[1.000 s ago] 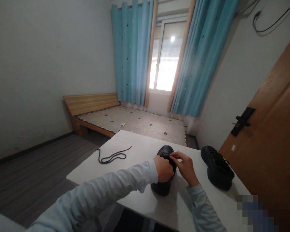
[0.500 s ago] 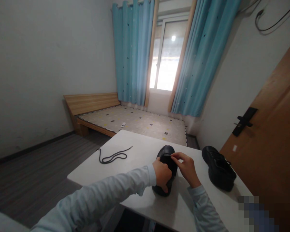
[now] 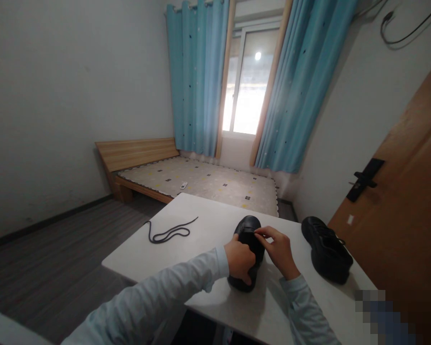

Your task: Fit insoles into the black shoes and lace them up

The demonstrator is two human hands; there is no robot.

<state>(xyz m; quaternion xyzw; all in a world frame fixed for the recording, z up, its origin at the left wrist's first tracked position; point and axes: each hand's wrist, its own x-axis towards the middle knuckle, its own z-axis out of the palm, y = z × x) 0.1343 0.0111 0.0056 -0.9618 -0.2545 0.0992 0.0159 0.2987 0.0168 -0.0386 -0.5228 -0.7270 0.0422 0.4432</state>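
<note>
Gripping the black shoe (image 3: 250, 223) on the table (image 3: 208, 215), the left hand (image 3: 240, 258) curls over it; the right hand (image 3: 277, 247) pinches at its edge, contents too small to tell. Left of both hands lies a lace (image 3: 170, 234); right, another shoe (image 3: 325, 251).

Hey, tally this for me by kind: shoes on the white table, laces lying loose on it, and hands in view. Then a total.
Shoes: 2 (middle shoe, right-side shoe)
Loose laces: 1 (dark lace)
Hands: 2 (left hand, right hand)
Total: 5
</note>
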